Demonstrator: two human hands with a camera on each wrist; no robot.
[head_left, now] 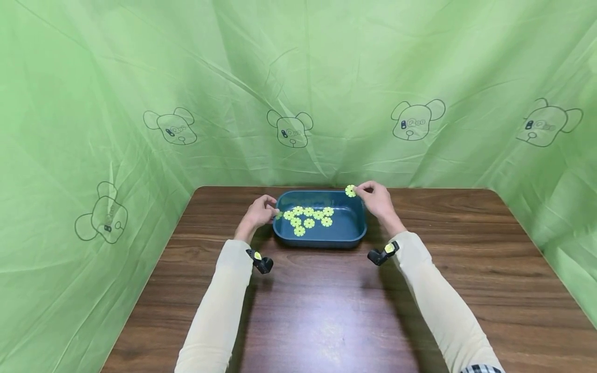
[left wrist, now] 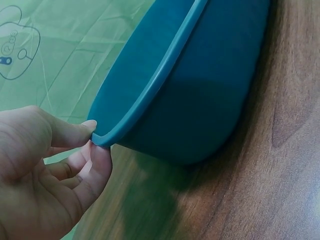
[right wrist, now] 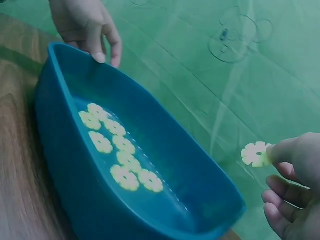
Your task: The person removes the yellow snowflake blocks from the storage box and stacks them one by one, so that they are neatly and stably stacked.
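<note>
A dark blue oval-cornered plastic basin [head_left: 322, 244] stands on the table with several yellow-green flower-shaped pieces [head_left: 309, 223] lying flat on its floor. My left hand [head_left: 259, 211] pinches the basin's left rim between thumb and fingers; the left wrist view shows the thumb on top of the rim [left wrist: 150, 90]. Between thumb and forefinger, my right hand [head_left: 377, 200] pinches one notched flower-shaped piece [right wrist: 256, 154] by its edge. That piece is held up above the basin's far right corner, apart from the rim.
Brown wood-grain table [head_left: 466, 269] surrounds the basin. Green cloth with printed bear heads [head_left: 292, 129] hangs behind the table and at both sides. Each sleeved wrist carries a black camera mount [head_left: 383, 253].
</note>
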